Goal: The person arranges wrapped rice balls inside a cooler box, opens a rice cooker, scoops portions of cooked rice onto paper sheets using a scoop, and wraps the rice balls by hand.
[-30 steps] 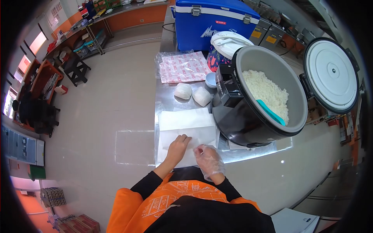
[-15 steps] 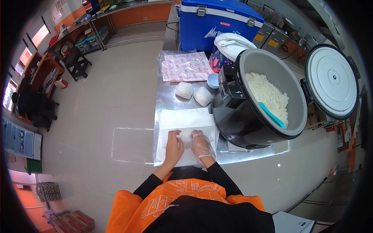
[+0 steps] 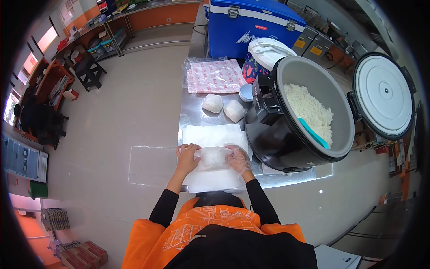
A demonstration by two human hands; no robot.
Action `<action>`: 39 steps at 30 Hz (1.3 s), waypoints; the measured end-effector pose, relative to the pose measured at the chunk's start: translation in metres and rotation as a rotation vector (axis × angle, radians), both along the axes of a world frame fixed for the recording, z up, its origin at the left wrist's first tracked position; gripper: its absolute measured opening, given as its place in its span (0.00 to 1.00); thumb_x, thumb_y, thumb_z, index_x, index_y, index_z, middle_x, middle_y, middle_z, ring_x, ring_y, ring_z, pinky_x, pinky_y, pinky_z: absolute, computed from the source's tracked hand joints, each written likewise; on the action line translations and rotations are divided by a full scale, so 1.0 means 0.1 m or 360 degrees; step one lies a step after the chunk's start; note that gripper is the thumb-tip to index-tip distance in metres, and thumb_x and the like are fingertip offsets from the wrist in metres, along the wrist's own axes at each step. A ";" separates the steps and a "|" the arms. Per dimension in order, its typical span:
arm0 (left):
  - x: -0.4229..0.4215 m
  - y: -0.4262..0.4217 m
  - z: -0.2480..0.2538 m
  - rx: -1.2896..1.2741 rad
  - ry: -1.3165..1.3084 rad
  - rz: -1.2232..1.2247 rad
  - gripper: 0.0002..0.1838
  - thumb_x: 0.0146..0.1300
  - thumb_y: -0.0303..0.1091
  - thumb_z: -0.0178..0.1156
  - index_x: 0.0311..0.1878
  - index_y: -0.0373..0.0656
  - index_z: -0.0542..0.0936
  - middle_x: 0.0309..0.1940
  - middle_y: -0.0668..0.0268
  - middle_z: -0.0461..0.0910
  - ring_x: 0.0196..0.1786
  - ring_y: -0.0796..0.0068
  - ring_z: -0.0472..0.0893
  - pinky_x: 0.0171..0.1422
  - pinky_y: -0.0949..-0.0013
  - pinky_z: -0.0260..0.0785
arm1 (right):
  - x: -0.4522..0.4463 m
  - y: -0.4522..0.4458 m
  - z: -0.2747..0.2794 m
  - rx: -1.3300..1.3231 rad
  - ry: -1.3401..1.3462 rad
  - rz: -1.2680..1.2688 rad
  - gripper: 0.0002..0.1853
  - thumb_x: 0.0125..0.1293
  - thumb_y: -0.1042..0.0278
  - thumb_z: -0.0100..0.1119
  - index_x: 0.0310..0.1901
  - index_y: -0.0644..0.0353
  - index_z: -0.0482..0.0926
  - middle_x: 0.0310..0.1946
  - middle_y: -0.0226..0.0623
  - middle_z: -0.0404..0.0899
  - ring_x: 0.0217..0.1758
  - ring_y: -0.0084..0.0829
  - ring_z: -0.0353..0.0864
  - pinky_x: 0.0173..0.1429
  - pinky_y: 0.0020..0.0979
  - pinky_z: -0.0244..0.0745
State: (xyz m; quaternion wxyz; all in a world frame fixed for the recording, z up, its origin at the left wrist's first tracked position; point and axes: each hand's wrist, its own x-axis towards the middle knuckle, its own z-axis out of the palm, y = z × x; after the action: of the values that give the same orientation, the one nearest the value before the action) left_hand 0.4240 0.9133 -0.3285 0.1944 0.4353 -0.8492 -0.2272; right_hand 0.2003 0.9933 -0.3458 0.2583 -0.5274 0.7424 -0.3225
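A long white paper packet (image 3: 212,159) lies between my hands, on top of a stack of white paper sheets (image 3: 215,181). My bare left hand (image 3: 186,158) holds its left end, fingers curled over the edge and thumb against the near side. At the right end, my right hand (image 3: 238,159), in a clear plastic glove, pinches the paper. What the packet contains is hidden. Two rounded white wrapped bundles (image 3: 212,103) sit beyond the sheets. To the right stands a large rice cooker (image 3: 286,143) with its lid up, holding cooked rice (image 3: 309,107) and a turquoise paddle (image 3: 313,133).
Beyond the bundles are a light blue cup (image 3: 246,93) and pink-printed wrapping sheets (image 3: 216,77) in plastic. A white-lidded jug (image 3: 268,54) and a blue cooler box (image 3: 251,31) stand at the back. The cooker's lid (image 3: 383,95) sticks out rightward.
My hands have moved apart to the two ends of the paper. The sheet they were working on is now folded into a long packet.
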 end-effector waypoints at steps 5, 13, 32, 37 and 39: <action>-0.01 0.04 0.04 0.0488 0.0408 0.0087 0.13 0.48 0.20 0.64 0.39 0.41 0.78 0.39 0.65 0.78 0.42 0.61 0.75 0.51 0.62 0.67 | -0.04 0.17 -0.05 -0.0074 0.0129 0.0104 0.14 0.59 0.70 0.57 0.47 0.59 0.80 0.39 0.44 0.79 0.42 0.41 0.80 0.50 0.36 0.75; 0.22 0.17 -0.07 -0.0147 0.0272 -0.0453 0.12 0.50 0.19 0.57 0.40 0.38 0.80 0.42 0.61 0.79 0.47 0.60 0.78 0.55 0.62 0.71 | -0.01 0.61 0.00 -0.0198 0.0954 0.0881 0.26 0.70 0.61 0.45 0.65 0.68 0.63 0.64 0.44 0.67 0.63 0.42 0.69 0.67 0.36 0.64; 0.17 -0.01 -0.01 -0.0073 -0.0057 -0.0547 0.08 0.57 0.33 0.60 0.39 0.42 0.79 0.37 0.64 0.79 0.42 0.66 0.79 0.50 0.63 0.69 | -0.21 0.21 0.33 -0.0121 0.0836 0.1073 0.09 0.62 0.66 0.54 0.41 0.53 0.81 0.41 0.35 0.79 0.45 0.39 0.76 0.52 0.36 0.72; 0.25 0.15 -0.14 -0.0571 0.0093 -0.0606 0.07 0.57 0.32 0.60 0.39 0.42 0.79 0.39 0.64 0.80 0.43 0.65 0.79 0.51 0.62 0.70 | -0.28 0.28 -0.02 -0.0378 0.1031 0.1037 0.10 0.62 0.62 0.55 0.40 0.53 0.82 0.40 0.36 0.79 0.45 0.38 0.75 0.53 0.36 0.71; 0.26 0.16 -0.15 -0.0552 0.0101 -0.0564 0.08 0.57 0.31 0.61 0.39 0.43 0.79 0.40 0.63 0.80 0.43 0.65 0.79 0.50 0.62 0.70 | -0.21 0.25 0.07 -0.0189 0.1005 0.0974 0.10 0.62 0.61 0.55 0.41 0.53 0.82 0.39 0.36 0.79 0.45 0.38 0.76 0.53 0.36 0.71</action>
State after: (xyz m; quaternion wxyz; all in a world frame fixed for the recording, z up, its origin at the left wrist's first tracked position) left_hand 0.4505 0.9291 -0.3437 0.2500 0.2324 -0.9320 -0.1223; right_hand 0.1794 1.0185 -0.3389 0.0718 -0.8095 0.5746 -0.0964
